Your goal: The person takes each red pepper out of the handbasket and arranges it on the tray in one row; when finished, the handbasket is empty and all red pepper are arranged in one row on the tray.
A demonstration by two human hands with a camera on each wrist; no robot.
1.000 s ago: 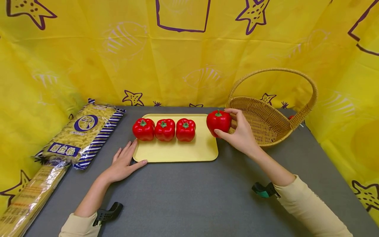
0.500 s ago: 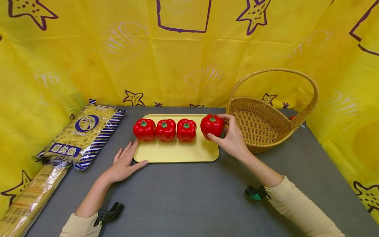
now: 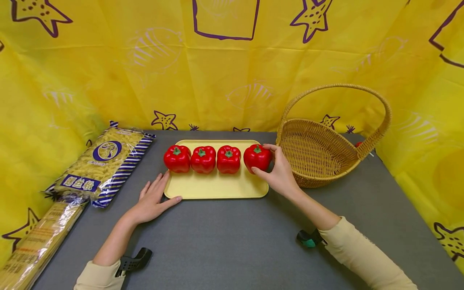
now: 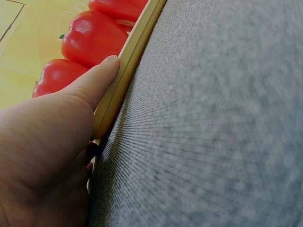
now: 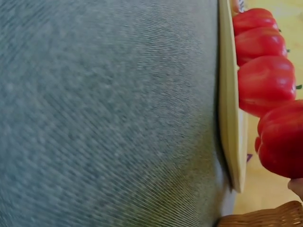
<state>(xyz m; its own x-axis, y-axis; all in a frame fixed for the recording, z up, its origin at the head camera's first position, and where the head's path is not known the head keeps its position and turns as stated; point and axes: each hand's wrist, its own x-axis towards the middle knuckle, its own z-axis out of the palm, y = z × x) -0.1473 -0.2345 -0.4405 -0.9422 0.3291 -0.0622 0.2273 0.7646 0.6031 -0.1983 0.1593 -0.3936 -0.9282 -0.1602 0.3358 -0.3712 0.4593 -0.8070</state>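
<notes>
My right hand [image 3: 280,171] grips a red bell pepper [image 3: 256,158] by its right side, over the right end of the pale yellow tray [image 3: 214,189]. In the right wrist view this pepper [image 5: 282,142] appears a little above the tray, its base apart from the rim. Three more red bell peppers stand in a row on the tray: one on the left [image 3: 177,159], one in the middle [image 3: 203,160] and one on the right [image 3: 228,160], green stems up. At the tray's left front corner rests my left hand [image 3: 150,203], fingers extended, thumb against the front rim.
A wicker basket [image 3: 315,155] with a tall handle stands right of the tray, close to my right hand. Left lie a bag of pasta [image 3: 103,161] and a long pack of noodles [image 3: 43,237]. A small red thing [image 3: 358,144] shows partly behind the basket.
My right hand has brought the bell pepper leftward and down, from beside the basket to the tray's right end beside the row. My left hand stays at the tray corner.
</notes>
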